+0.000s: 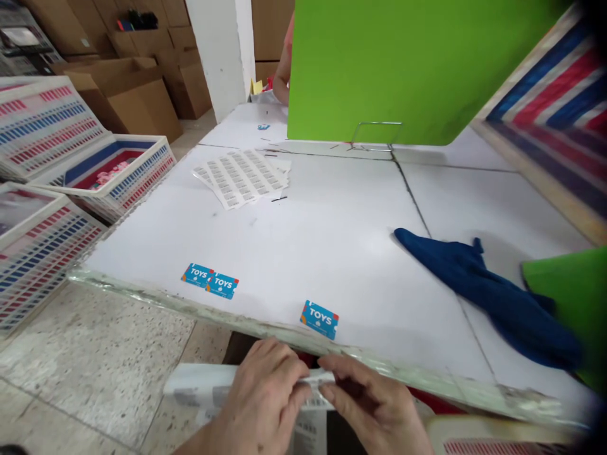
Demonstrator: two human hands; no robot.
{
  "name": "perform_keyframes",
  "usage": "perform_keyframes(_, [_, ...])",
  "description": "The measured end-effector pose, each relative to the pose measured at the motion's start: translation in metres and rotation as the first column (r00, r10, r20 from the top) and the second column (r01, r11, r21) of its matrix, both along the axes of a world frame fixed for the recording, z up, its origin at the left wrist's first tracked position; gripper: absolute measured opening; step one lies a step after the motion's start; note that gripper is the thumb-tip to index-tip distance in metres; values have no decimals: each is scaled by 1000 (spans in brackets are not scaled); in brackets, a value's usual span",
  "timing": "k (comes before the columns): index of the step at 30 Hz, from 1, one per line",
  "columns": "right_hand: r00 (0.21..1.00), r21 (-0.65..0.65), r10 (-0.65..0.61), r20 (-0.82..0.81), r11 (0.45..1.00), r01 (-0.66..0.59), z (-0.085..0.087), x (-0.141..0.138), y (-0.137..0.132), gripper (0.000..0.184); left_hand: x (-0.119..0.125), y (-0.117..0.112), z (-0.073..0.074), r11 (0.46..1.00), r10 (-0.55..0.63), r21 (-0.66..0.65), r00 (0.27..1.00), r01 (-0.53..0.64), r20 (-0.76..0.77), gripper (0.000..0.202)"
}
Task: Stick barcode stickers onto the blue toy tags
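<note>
Below the near edge of the white table (332,234), my left hand (260,398) and my right hand (374,404) meet, both pinched on a white sticker sheet (199,392) with barcode labels. Their fingertips touch at its top edge. Just above them on the table lies a blue TOYS card (319,319). Two more TOYS cards (209,280) lie side by side to the left.
Barcode label sheets (241,175) lie farther back. A dark blue cloth (484,291) lies at the right beside green fabric (573,303). A green board (403,63) stands at the back, a person's arm (284,69) behind it. Plastic baskets (109,170) and cardboard boxes (128,88) stand at the left.
</note>
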State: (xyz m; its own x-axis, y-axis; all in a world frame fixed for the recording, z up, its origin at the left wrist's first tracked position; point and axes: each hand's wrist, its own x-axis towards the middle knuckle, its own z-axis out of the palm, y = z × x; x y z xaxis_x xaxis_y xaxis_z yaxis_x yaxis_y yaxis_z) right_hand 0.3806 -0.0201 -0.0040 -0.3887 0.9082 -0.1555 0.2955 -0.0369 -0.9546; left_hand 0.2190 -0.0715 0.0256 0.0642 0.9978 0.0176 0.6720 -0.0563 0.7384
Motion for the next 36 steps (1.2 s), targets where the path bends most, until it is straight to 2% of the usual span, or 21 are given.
perform_keyframes(4, [969, 172, 164, 183, 965, -196, 9, -1, 8, 12, 1, 7, 2, 1000, -21, -12, 999, 20, -30, 18])
perform_keyframes(7, [948, 241, 204, 243, 934, -263, 20, -3, 14, 17, 0, 12, 6, 999, -34, -44, 997, 31, -62, 21])
perform_keyframes(11, [946, 113, 194, 259, 967, -229, 27, -1, 18, 24, -6, 16, 12, 995, -42, -93, 997, 35, -67, 8])
perform_keyframes(15, [959, 30, 161, 231, 985, -173, 27, 3, 19, 30, -11, 19, 16, 989, -20, -149, 998, 12, -52, 8])
perform_keyframes(19, [961, 61, 146, 235, 985, -164, 25, 7, 19, 29, -12, 23, 20, 989, -6, -148, 1000, 5, -9, 10])
perform_keyframes(22, [946, 133, 158, 284, 970, -202, 28, 8, 21, 26, -13, 27, 24, 988, -43, -147, 999, 43, 0, 19])
perform_keyframes(26, [916, 260, 235, 324, 909, -325, 37, 7, 27, 17, -14, 34, 27, 983, -86, -161, 996, 89, 23, 17])
perform_keyframes(28, [900, 271, 258, 352, 892, -361, 42, 8, 31, 20, -16, 36, 28, 981, -99, -167, 995, 96, -6, 15])
perform_keyframes(33, [895, 215, 212, 392, 925, -313, 48, 24, 37, 25, -40, 31, 32, 964, -109, -250, 992, 90, -64, 20])
perform_keyframes(36, [905, 187, 166, 392, 948, -255, 45, 36, 36, 28, -60, 24, 36, 946, -56, -323, 998, 39, -43, 23])
